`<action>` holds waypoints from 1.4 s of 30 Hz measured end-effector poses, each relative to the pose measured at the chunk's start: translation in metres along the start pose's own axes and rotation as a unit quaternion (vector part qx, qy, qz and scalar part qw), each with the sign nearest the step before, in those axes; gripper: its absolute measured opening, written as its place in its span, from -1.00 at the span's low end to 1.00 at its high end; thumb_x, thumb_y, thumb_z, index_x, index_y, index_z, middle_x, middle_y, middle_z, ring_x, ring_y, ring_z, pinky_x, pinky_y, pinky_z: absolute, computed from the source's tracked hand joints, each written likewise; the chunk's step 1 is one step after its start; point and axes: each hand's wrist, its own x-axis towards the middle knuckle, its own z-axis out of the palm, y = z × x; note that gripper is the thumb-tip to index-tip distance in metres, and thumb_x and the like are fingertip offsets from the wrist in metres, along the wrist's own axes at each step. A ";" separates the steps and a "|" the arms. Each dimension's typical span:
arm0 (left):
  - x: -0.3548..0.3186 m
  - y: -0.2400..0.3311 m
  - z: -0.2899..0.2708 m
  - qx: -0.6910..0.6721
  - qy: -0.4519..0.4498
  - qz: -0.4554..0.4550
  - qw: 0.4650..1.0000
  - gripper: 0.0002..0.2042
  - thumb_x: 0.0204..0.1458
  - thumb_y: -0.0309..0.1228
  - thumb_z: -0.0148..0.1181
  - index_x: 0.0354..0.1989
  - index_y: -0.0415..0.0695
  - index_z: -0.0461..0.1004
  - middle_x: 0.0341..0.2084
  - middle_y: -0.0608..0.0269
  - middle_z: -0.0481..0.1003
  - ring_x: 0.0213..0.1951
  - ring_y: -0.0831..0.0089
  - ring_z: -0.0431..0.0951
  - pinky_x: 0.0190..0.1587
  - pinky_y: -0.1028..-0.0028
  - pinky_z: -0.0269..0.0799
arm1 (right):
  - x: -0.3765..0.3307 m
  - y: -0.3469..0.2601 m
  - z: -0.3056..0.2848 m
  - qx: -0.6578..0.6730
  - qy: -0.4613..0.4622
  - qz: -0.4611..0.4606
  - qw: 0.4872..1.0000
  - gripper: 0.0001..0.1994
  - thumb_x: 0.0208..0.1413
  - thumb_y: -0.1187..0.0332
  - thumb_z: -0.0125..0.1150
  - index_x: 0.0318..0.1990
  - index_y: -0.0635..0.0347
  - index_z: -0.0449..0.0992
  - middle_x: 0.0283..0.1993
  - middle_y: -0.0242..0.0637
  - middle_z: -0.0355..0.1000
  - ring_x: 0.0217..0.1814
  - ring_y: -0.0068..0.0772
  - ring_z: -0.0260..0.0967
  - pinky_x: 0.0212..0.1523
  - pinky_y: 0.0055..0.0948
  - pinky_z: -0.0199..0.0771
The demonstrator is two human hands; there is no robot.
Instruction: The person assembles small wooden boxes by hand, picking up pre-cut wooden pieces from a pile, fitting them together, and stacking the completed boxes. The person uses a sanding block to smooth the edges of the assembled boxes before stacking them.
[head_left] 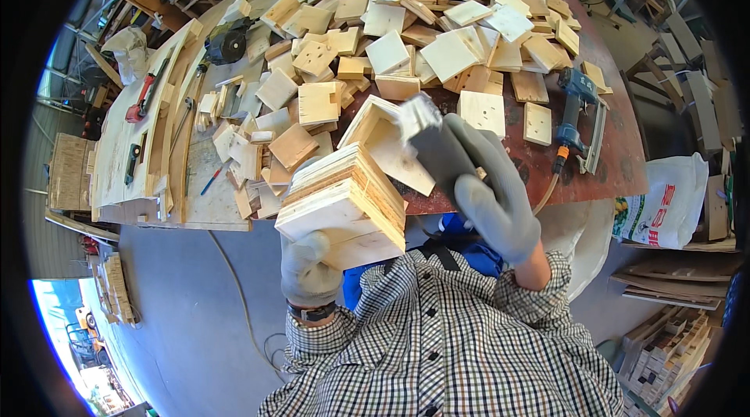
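Observation:
In my gloved left hand [307, 269] is a thick stack of square wooden pieces [336, 218], held tilted in front of the table edge. Its layered edges face up, and the thumb presses on the near face. My right hand [500, 202], also in a grey glove, is closed around a dark grey block [440, 153] with a pale, frayed-looking end; its exact kind is hard to make out. The block is raised just right of the stack, apart from it. Behind both, an open-sided wooden box [373, 124] rests at the table's front.
A large heap of wooden pieces [449, 54] covers the reddish table [617, 159]. A blue air nailer [574, 108] with a hose lies at right. Boards at left carry a dark power tool [227, 44], a red-handled tool [142, 97] and a blue pen [211, 181]. A white sack [664, 202] stands right.

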 end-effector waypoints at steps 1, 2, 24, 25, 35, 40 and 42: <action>0.001 -0.002 -0.005 0.014 -0.014 -0.004 1.000 -0.24 0.22 -0.22 0.36 0.52 -0.24 0.19 0.32 -0.03 0.48 0.30 0.02 0.53 0.32 -0.05 0.51 | 0.001 -0.003 0.004 0.000 -0.011 -0.110 0.994 -0.31 0.31 0.15 0.27 0.48 0.38 0.33 0.27 0.10 0.40 0.27 0.04 0.36 0.37 -0.08 0.30; 0.002 -0.005 -0.008 -0.011 -0.043 -0.002 0.999 -0.25 0.23 -0.20 0.35 0.51 -0.25 0.19 0.32 -0.03 0.48 0.30 0.02 0.53 0.32 -0.05 0.51 | 0.004 -0.009 0.011 -0.047 -0.021 -0.140 0.989 -0.33 0.33 0.12 0.26 0.48 0.34 0.35 0.25 0.11 0.40 0.25 0.08 0.36 0.35 -0.06 0.30; 0.016 -0.022 -0.017 -0.178 -0.094 -0.057 0.978 -0.16 0.17 -0.04 0.39 0.49 -0.30 0.22 0.33 -0.13 0.49 0.25 -0.03 0.60 0.30 -0.08 0.56 | 0.027 -0.005 0.011 -0.107 0.047 -0.082 0.990 -0.38 0.38 0.17 0.18 0.48 0.33 0.34 0.17 0.07 0.44 0.19 0.00 0.41 0.30 -0.13 0.36; 0.014 -0.024 -0.023 -0.165 -0.070 -0.048 0.983 -0.18 0.13 -0.07 0.40 0.47 -0.31 0.25 0.32 -0.12 0.50 0.22 -0.01 0.62 0.27 -0.07 0.58 | 0.025 -0.010 0.015 -0.130 -0.009 -0.121 0.984 -0.36 0.37 0.08 0.20 0.47 0.27 0.36 0.15 0.07 0.43 0.18 0.06 0.39 0.29 -0.08 0.35; 0.031 -0.020 -0.009 -0.252 -0.142 -0.008 0.957 0.11 -0.06 0.22 0.47 0.53 -0.30 0.14 0.29 -0.18 0.45 0.24 -0.11 0.55 0.25 -0.10 0.57 | 0.015 0.005 0.027 0.065 0.053 0.071 0.994 -0.38 0.41 0.15 0.17 0.48 0.37 0.30 0.21 0.07 0.43 0.25 -0.03 0.39 0.34 -0.11 0.34; 0.021 -0.030 -0.009 0.351 0.011 0.148 0.925 -0.14 0.03 0.04 0.48 0.44 -0.16 0.32 0.24 0.01 0.53 0.22 0.04 0.59 0.18 0.03 0.60 | 0.027 -0.014 0.049 -0.076 -0.062 -0.135 0.986 -0.31 0.35 0.14 0.25 0.52 0.30 0.27 0.25 0.13 0.39 0.24 0.10 0.36 0.33 -0.03 0.32; 0.024 -0.039 -0.011 0.585 0.033 0.254 0.769 -0.29 0.07 -0.12 0.50 0.38 -0.11 0.40 0.19 0.10 0.58 0.17 0.15 0.63 0.17 0.12 0.60 | 0.013 -0.005 0.059 -0.100 -0.048 -0.153 0.982 -0.31 0.36 0.11 0.25 0.52 0.28 0.28 0.25 0.13 0.38 0.24 0.13 0.35 0.32 -0.01 0.32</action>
